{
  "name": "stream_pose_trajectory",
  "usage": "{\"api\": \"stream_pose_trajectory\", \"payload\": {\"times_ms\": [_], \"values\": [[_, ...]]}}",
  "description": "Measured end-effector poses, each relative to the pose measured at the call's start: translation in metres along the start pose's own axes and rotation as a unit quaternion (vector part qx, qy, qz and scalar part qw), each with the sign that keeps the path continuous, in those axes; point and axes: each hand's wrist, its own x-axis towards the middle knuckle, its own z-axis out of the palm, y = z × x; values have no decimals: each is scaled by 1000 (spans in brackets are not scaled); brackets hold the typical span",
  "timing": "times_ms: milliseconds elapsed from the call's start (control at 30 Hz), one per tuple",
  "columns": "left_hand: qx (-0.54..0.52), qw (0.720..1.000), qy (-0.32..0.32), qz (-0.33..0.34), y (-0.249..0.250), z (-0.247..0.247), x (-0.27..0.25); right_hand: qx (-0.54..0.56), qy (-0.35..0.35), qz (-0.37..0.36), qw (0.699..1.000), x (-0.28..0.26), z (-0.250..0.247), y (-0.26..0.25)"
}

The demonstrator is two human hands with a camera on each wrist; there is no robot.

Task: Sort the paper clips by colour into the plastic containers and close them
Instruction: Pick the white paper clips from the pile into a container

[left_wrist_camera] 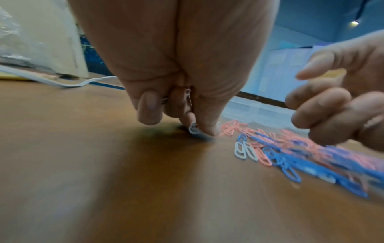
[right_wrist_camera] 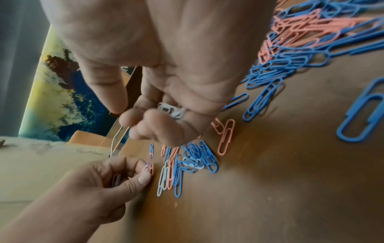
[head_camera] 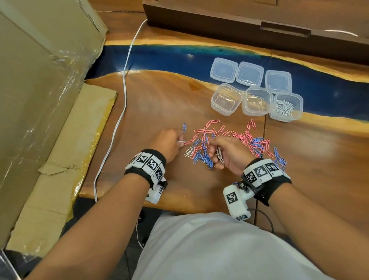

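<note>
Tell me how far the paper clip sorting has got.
Done: the rightmost container already holds white clips. In hand: the right hand grips a bunch of white clips, and the left hand pinches another white clip off the table. Left: two white clips, the pink and blue pile, two empty containers, and all three lids still off.

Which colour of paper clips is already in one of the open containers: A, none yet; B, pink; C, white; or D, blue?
C: the rightmost open container holds a heap of white paper clips, while the other two open containers look empty.
</note>
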Motion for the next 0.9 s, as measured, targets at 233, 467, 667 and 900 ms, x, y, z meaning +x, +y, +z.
{"api": "stream_pose_trajectory", "payload": {"times_ms": [233,467,667,900], "values": [[-147,987,56,-37,-11,6,-18,-431,42,-131,892,19,19,-3],[-212,972,57,-85,-15,9,-25,-647,6,-156,746,34,36,-5],[-253,962,22,-99,-14,16,-25,-688,-32,-104,718,48,48,-15],[-202,976,-5,-77,1,15,-27,-473,-26,-83,877,48,20,-19]]}}
